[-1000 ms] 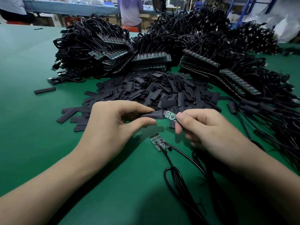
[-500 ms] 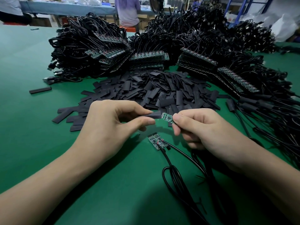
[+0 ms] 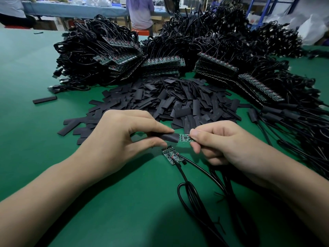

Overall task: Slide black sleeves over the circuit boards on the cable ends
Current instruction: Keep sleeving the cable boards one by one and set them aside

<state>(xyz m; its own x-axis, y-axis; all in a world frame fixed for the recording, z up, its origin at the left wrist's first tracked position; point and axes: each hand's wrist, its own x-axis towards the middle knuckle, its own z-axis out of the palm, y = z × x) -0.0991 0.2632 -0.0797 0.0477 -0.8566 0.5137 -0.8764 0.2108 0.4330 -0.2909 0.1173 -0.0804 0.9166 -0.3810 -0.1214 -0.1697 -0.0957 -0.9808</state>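
Observation:
My left hand (image 3: pixel 117 139) pinches a black sleeve (image 3: pixel 170 137) between thumb and fingers. My right hand (image 3: pixel 226 141) pinches a small green circuit board (image 3: pixel 185 138) by its cable end. The board's free end sits just inside the sleeve's mouth; most of the board still shows. Both are held a little above the green table (image 3: pixel 35 157). Below them two more bare circuit boards (image 3: pixel 171 155) lie on the table, their black cables (image 3: pixel 192 196) running toward me.
A heap of loose black sleeves (image 3: pixel 169 102) lies just behind my hands. Behind it are big piles of coiled cables with rows of circuit boards (image 3: pixel 163 62). Sleeved cable ends (image 3: pixel 272 111) lie at the right. One stray sleeve (image 3: pixel 44 99) lies at the left. A person stands far behind.
The sleeve and the board have come together: the board's tip has entered the sleeve's mouth. Both hands stay in about the same place.

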